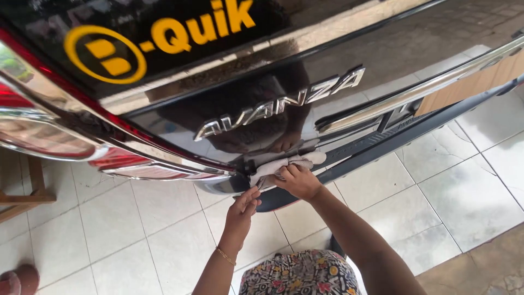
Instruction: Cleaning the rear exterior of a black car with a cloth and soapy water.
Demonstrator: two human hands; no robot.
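The glossy black rear of a car (376,60) fills the upper frame, with chrome lettering and a chrome strip across its tailgate. My right hand (297,180) presses a crumpled white cloth (273,165) against the lower edge of the tailgate, just above the dark bumper (382,145). My left hand (243,207) reaches up beside it, fingers together, its fingertips at the cloth's lower left end. A thin gold bracelet sits on my left wrist. The red tail light (117,161) lies to the left of both hands.
White floor tiles (164,229) spread under the car. A wooden frame (30,191) stands at the left edge, and a reddish shoe (16,279) shows at the bottom left corner. My patterned garment (297,273) is at the bottom centre.
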